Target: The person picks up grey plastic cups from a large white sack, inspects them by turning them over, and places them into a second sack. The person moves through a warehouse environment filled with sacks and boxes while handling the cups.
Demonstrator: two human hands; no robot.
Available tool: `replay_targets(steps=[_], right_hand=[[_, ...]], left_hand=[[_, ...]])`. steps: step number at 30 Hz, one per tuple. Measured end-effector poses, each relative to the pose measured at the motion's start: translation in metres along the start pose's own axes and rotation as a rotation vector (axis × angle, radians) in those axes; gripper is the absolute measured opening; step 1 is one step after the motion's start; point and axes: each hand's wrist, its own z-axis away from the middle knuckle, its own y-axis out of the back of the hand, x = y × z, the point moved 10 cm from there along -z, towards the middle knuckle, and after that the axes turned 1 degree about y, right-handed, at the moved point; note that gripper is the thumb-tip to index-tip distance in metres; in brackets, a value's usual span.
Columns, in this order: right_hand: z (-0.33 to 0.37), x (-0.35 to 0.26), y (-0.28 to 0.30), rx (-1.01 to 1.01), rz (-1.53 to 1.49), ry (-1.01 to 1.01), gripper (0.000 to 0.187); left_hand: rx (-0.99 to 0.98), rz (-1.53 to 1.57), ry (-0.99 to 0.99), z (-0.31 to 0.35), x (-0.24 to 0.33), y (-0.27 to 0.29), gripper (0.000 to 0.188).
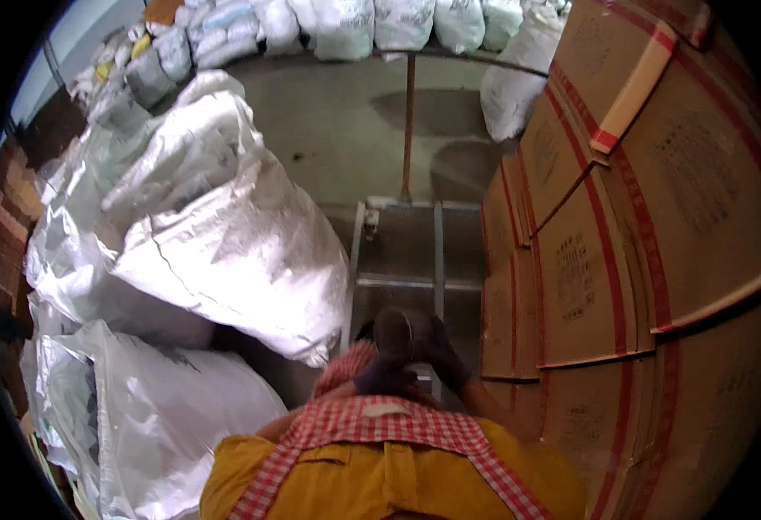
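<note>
Close in front of my body, both hands in dark purple gloves meet at a dark brown, rounded thing (392, 330). Its kind is too dark to make out. My left hand (381, 376) lies at its lower end, fingers closed against it. Along its right side my right hand (443, 354) grips it, though the shadow hides part of the fingers. Beneath them is the metal frame of a cart (438, 251) with crossbars. A red-and-white checked apron (372, 414) covers my front, over a yellow garment (328, 485).
Large white sacks (250, 243) crowd the left, one leaning on the cart frame; another sack (172, 416) stands nearer. Stacked brown cartons (571, 260) with red stripes wall the right. A rusty upright bar (409, 130) rises at the cart's far end. More sacks (341, 30) line the back.
</note>
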Motion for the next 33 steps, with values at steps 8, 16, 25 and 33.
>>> replay_targets(steps=[8, 16, 25, 33], right_hand=[[-0.082, -0.006, 0.040, 0.164, -0.018, 0.035, 0.065], [-0.218, -0.028, 0.093, 0.297, 0.206, -0.039, 0.046], [-0.352, -0.044, 0.127, 0.111, 0.719, -0.123, 0.032], [-0.472, -0.071, 0.216, 0.099, 0.868, -0.107, 0.035]], left_hand=[[0.015, 0.068, 0.012, -0.089, -0.039, 0.040, 0.035], [0.047, -0.161, 0.009, -0.204, -0.076, 0.141, 0.036], [0.519, -0.400, 0.061, -0.250, -0.071, 0.373, 0.038], [0.724, -0.663, -0.014, -0.236, -0.092, 0.440, 0.039]])
